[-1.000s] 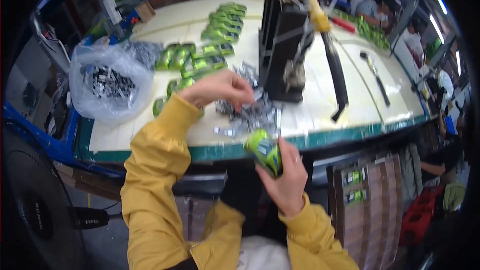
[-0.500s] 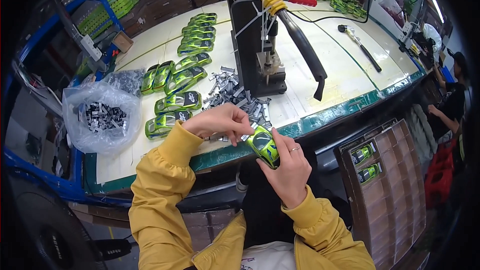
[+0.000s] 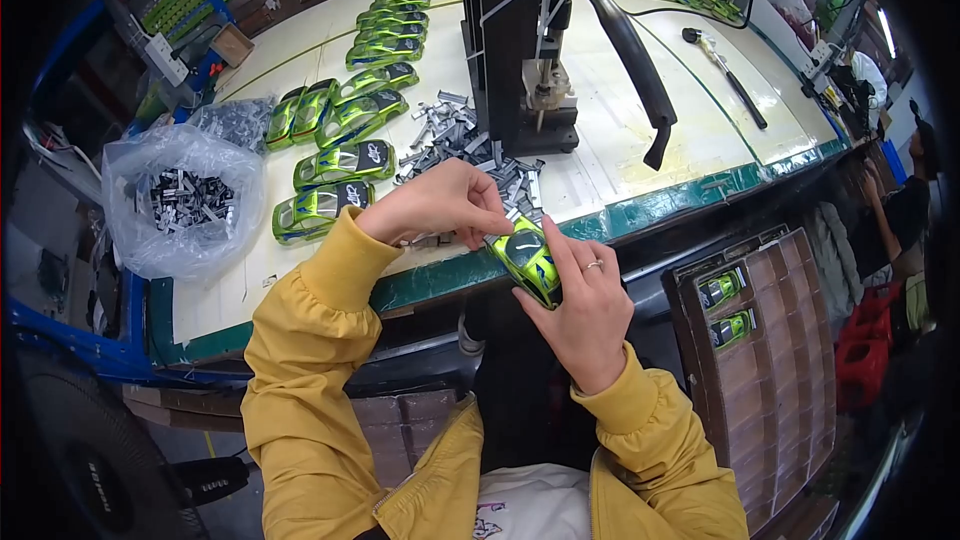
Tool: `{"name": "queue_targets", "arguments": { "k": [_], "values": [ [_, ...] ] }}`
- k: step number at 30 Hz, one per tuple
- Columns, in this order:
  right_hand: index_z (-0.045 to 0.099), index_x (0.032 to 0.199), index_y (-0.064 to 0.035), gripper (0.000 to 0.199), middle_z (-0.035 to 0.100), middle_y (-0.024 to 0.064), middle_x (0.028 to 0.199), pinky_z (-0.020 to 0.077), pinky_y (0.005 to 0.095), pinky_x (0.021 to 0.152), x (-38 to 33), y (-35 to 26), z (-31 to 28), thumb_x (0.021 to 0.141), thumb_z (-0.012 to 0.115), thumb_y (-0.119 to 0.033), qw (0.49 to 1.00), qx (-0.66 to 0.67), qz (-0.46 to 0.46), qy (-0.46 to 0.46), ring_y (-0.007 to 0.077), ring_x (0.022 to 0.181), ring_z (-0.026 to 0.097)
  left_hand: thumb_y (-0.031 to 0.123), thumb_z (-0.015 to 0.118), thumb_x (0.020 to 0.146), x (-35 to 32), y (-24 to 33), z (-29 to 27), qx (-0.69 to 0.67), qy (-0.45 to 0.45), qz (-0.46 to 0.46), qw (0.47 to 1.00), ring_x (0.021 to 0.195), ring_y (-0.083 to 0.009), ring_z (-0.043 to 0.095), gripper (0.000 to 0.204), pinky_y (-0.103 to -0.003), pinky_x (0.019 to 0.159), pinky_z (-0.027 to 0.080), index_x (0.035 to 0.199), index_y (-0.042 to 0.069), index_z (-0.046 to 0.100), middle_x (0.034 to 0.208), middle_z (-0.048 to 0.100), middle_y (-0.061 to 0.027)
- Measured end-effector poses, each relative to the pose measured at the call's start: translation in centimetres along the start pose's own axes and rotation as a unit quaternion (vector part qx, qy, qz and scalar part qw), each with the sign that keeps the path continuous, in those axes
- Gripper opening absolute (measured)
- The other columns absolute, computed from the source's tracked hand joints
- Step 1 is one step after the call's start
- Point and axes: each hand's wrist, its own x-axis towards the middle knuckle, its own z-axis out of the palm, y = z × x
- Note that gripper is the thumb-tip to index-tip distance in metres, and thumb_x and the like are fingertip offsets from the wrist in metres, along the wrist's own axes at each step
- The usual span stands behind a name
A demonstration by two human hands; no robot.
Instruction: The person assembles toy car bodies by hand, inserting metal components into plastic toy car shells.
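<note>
While the right hand [image 3: 585, 310] grips a green toy car body [image 3: 527, 258] just off the near edge of the tabletop [image 3: 620, 130], fingers curled round its underside and thumb laid along its top, the left hand [image 3: 450, 205] comes in over that same edge with its fingertips pinched together at the car's front end; whether a small metal piece sits between them I cannot tell. Just behind the left hand, a heap of grey metal clips [image 3: 455, 135] lies spread near the middle of the tabletop, right up against the base of a black hand press [image 3: 515, 45] with a long padded lever [image 3: 625, 50]. More green car bodies [image 3: 350, 130] lie in a line running from the near left part of the tabletop toward its far edge. By the left edge sits a clear plastic bag [image 3: 180, 200] holding more dark clips.
</note>
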Motion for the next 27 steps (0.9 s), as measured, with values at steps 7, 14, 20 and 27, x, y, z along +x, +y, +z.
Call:
{"name": "queue_targets", "arguments": {
  "k": [7, 14, 20, 27],
  "values": [
    [0.045, 0.119, -0.0102, 0.071, 0.055, 0.0044, 0.095, 0.046, 0.0279, 0.066, 0.2, -0.1, -0.8, 0.054, 0.073, -0.013, 0.999, -0.02, -0.041, -0.029, 0.02, 0.083, 0.052, 0.014, 0.065, 0.073, 1.3, 0.7, -0.9, 0.033, -0.076, -0.055, 0.995, 0.052, -0.0091, 0.056, 0.018, -0.019, 0.048, 0.048, 0.066, 0.0, 0.055, 0.059, 0.055, -0.0039],
    [0.043, 0.12, -0.0086, 0.071, 0.054, 0.0047, 0.096, 0.0453, 0.028, 0.066, -0.1, 0.1, -1.0, 0.055, 0.072, -0.013, 0.999, -0.013, -0.036, -0.038, 0.0203, 0.083, 0.052, 0.013, 0.062, 0.075, 2.2, 1.8, -1.0, 0.054, -0.153, -0.114, 0.98, 0.051, -0.0129, 0.059, 0.022, -0.02, 0.046, 0.048, 0.061, 0.002, 0.05, 0.057, 0.055, -0.0045],
    [0.039, 0.123, -0.0098, 0.075, 0.054, 0.0041, 0.098, 0.0451, 0.0277, 0.064, 0.4, 0.4, -1.1, 0.056, 0.071, -0.012, 0.998, -0.013, -0.034, -0.058, 0.021, 0.081, 0.051, 0.013, 0.06, 0.076, 2.9, 1.4, -1.5, 0.042, -0.152, -0.121, 0.98, 0.053, -0.0143, 0.06, 0.02, -0.021, 0.05, 0.05, 0.063, 0.002, 0.05, 0.058, 0.055, -0.0054],
    [0.028, 0.13, -0.011, 0.083, 0.056, 0.0044, 0.096, 0.0457, 0.0266, 0.053, 1.7, 0.6, -1.6, 0.058, 0.07, -0.013, 0.981, -0.061, -0.136, -0.12, 0.0216, 0.076, 0.051, 0.011, 0.055, 0.079, 2.3, 1.5, -1.4, 0.058, -0.144, -0.074, 0.985, 0.057, -0.0152, 0.061, 0.013, -0.021, 0.052, 0.052, 0.074, 0.0, 0.05, 0.067, 0.057, -0.0068]
  ]
}}
